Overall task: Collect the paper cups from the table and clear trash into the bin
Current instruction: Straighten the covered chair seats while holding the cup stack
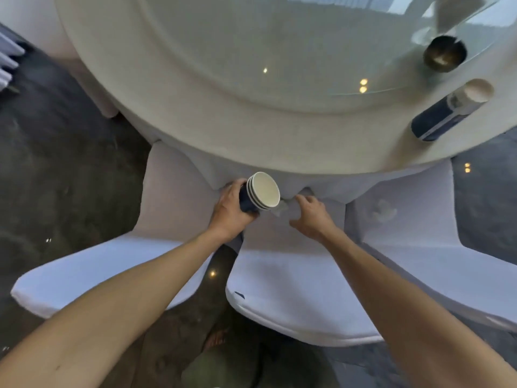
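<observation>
- The stack of paper cups was in the left hand, which was wrapped around the dark blue sides; three or so white rims showed nested one in another, and the open mouth was tilted to the right and toward the camera
- The stack hung in the air over the chair seat, just below the edge of the round table; nesting the cups probably served to carry them all in one hand and leave the other hand free
- The right hand was reaching down to the chair seat, its fingers bent narrow over a small pale crumpled scrap, likely a tissue or wrapper; whether the fingertips already pinched it or only touched it could not be told
- The scrap lay near the back of the seat, just beside the hanging tablecloth, so the hand had to go in low under the table edge
- On the table to the far right one more paper cup, dark blue with a white inside, lay on its side near the rim, not yet collected
- Beyond it stood a dark round bowl-like object, at the edge of the glass turntable
- White-covered chairs stood to the left and right; no bin was in view, so the emptying step seemed to remain
</observation>
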